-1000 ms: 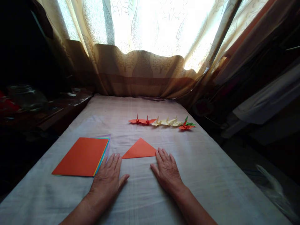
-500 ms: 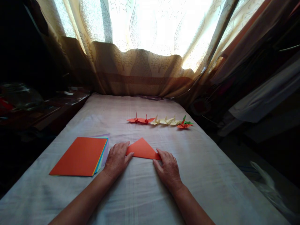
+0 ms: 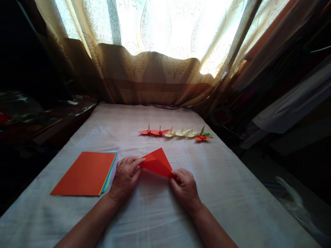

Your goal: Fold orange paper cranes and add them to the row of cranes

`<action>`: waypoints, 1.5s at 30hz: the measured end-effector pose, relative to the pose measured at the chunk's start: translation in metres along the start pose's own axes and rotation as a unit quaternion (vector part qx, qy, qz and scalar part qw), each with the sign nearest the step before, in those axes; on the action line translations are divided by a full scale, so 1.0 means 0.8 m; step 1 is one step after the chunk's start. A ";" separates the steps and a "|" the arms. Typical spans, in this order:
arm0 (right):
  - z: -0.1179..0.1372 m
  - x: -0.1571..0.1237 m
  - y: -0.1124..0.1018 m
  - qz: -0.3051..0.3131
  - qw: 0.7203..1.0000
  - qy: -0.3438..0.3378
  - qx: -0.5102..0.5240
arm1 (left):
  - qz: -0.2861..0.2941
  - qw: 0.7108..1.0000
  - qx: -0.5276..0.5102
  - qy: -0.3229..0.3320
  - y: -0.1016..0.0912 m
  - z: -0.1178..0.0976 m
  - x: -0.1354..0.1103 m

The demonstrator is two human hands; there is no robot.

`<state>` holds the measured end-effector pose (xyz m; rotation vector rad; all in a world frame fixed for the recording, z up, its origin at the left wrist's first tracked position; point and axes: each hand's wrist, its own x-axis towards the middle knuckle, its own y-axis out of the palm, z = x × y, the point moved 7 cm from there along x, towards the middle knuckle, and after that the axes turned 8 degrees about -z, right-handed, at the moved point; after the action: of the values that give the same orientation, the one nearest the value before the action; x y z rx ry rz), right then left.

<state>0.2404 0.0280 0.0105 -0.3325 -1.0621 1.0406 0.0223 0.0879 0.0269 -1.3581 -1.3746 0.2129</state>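
Note:
A folded sheet of red-orange origami paper (image 3: 158, 162) is held between my two hands, its near edge raised off the cloth. My left hand (image 3: 127, 173) pinches its left corner between thumb and fingers. At the right corner, my right hand (image 3: 185, 186) grips the paper with thumb and curled fingers. To the left of my left hand lies a stack of coloured paper squares (image 3: 84, 174), orange on top, with yellow, blue, green and lilac edges showing.
Beyond my hands stands a row of folded paper cranes (image 3: 178, 132), red, cream, green and orange. A pale cloth (image 3: 144, 220) covers the surface. Patterned curtains (image 3: 155, 75) hang at the far end. Cluttered shelving (image 3: 74, 106) is on the left, hanging fabric (image 3: 292, 106) on the right.
The folded paper lay flat under my fingertips; now it is lifted and tilted. Both hands have closed on its corners. The view has shifted slightly.

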 end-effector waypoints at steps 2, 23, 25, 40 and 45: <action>0.007 0.003 -0.010 -0.030 0.999 -0.013 -0.015 | -0.031 0.999 -0.007 0.019 -0.011 -0.010 -0.001; 0.060 -0.006 0.006 0.058 0.971 -0.220 -0.067 | -0.057 0.975 0.034 0.211 -0.020 -0.075 -0.021; 0.053 -0.003 0.004 0.047 0.967 -0.238 -0.076 | -0.067 0.971 0.005 0.231 -0.024 -0.070 -0.021; 0.037 -0.003 0.014 0.060 0.954 -0.295 0.004 | 0.013 0.983 -0.017 0.184 -0.037 -0.008 -0.071; 0.028 0.009 0.017 0.099 0.968 -0.227 0.047 | 0.022 0.991 -0.013 0.134 -0.044 -0.005 -0.066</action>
<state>0.2149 0.0356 0.0167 -0.1246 -1.4024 1.3832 -0.0107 0.0336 0.0254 -1.3852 -1.1260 0.0391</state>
